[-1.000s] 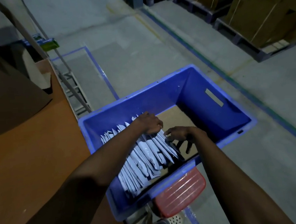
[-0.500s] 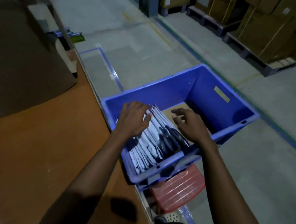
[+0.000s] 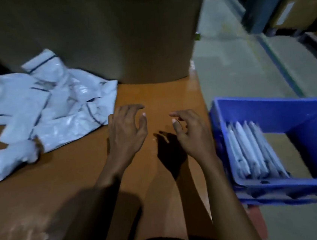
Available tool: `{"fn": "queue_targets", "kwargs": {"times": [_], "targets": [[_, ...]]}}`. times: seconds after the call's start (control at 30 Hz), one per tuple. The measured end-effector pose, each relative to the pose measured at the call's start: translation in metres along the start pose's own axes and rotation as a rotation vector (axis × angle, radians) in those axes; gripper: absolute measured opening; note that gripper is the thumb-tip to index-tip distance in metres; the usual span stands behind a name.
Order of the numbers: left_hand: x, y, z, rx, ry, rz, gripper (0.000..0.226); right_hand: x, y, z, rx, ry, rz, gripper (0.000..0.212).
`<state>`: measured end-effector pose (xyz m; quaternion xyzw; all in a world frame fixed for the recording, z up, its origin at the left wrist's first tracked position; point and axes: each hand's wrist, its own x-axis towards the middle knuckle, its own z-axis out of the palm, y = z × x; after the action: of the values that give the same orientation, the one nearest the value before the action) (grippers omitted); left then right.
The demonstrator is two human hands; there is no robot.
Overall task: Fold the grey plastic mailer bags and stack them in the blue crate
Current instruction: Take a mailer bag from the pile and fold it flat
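Out of the blue crate (image 3: 269, 100), over the orange table (image 3: 81, 176) now: left hand (image 3: 125, 131), right hand (image 3: 190, 134), fingers loosely curled, holding nothing. Folded mailers (image 3: 250, 149) upright in crate, loose mailers (image 3: 51, 111) heaped left, dark print too blurred to read.

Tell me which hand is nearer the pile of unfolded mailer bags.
Left. The left hand is just right of the pile of unfolded mailer bags; the right hand is farther right, by the blue crate.
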<state>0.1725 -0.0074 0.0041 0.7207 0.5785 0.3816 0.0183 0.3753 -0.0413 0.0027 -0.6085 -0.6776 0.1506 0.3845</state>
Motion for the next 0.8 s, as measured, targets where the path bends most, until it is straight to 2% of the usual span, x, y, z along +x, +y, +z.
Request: {"fn": "queue_targets", "kwargs": {"times": [0.13,0.23,0.33,0.43,0.6,0.67,0.8], "targets": [[-0.007,-0.065,-0.051,0.059,0.152,-0.117,0.021,0.028,-0.045,0.063,0.082,-0.09,-0.086,0.025],[-0.005,-0.115,-0.062,0.129,0.158,-0.193,0.025,0.053,-0.065,0.11,0.079,-0.128,-0.12,0.025],[-0.002,-0.171,-0.053,0.215,0.095,-0.267,0.031,0.076,-0.075,0.155,0.045,-0.18,-0.132,0.025],[-0.005,-0.211,-0.043,0.319,-0.004,-0.249,0.035,0.095,-0.083,0.196,0.01,-0.238,-0.14,0.025],[-0.002,-0.242,-0.04,0.32,-0.307,-0.357,0.067,0.11,-0.089,0.243,-0.092,-0.378,-0.249,0.043],[-0.006,-0.245,-0.041,0.359,-0.329,-0.353,0.074,0.111,-0.088,0.251,-0.175,-0.405,-0.295,0.048],[-0.012,-0.244,-0.041,0.366,-0.23,-0.323,0.069,0.109,-0.084,0.261,-0.231,-0.345,-0.3,0.047]]}}
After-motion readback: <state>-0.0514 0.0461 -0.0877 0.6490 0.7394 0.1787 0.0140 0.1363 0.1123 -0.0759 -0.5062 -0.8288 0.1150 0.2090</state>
